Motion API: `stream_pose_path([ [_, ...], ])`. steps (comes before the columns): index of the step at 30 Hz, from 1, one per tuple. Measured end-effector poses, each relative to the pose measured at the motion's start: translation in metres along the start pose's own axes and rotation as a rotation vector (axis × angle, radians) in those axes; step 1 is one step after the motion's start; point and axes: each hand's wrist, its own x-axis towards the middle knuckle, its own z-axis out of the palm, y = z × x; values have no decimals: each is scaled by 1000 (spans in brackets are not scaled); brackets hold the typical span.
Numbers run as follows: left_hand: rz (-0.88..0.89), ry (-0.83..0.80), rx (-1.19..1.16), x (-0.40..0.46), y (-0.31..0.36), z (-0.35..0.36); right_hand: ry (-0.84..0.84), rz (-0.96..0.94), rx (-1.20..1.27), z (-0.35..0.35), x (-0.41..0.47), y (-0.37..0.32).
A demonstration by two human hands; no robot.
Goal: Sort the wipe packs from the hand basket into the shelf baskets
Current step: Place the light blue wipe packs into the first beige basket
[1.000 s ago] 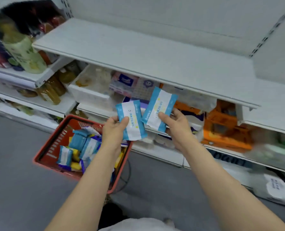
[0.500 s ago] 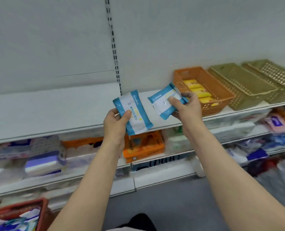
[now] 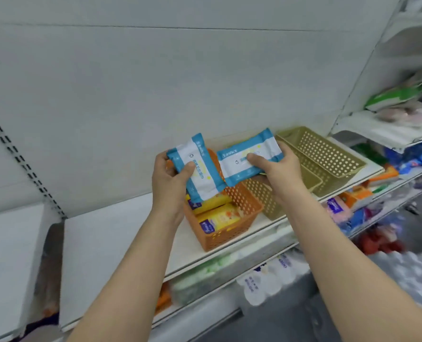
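Fingers (image 3: 189, 167) of both hands are still pinching 2 blue wipe packs (image 3: 249, 156), now arriving over the orange basket (image 3: 232, 233) and tan basket (image 3: 328, 156), nearing the drop.

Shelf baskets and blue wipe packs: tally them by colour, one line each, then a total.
Orange basket: 1
Tan baskets: 2
Blue-and-white wipe packs: 2, one held in each hand
Total: 5
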Motion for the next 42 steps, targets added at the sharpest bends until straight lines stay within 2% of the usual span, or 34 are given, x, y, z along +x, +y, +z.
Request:
stream_pose_path([
  [6, 3, 93, 124, 50, -24, 76, 93, 43, -91, -60, 96, -8],
  [8, -1, 138, 166, 64, -36, 97, 76, 64, -132, -81, 133, -6],
  [11, -12, 257, 132, 80, -55, 127, -23, 113, -209, -105, 189, 8],
  [17, -30, 546, -23, 87, -89, 179, -304, 128, -613, -111, 255, 63],
  [22, -43, 675, -45, 82, -98, 174, -485, 105, -769, -86, 279, 102],
  [28, -59, 701, -38, 86, -100, 159, -496, 114, -896, -66, 284, 139],
  [34, -69, 655, -24, 87, -103, 158, -533, -174, -1290, -64, 275, 155],
  [36, -69, 631, -3, 88, -103, 160, -528, -172, -1272, -63, 276, 151],
  [38, -61, 602, 21, 90, -104, 164, -447, -219, -1169, -61, 279, 139],
  [40, -49, 574, 53, 94, -108, 171, -351, -228, -891, -58, 284, 116],
  [42, -49, 544, 62, 97, -113, 180, -416, -82, -552, -55, 289, 87],
])
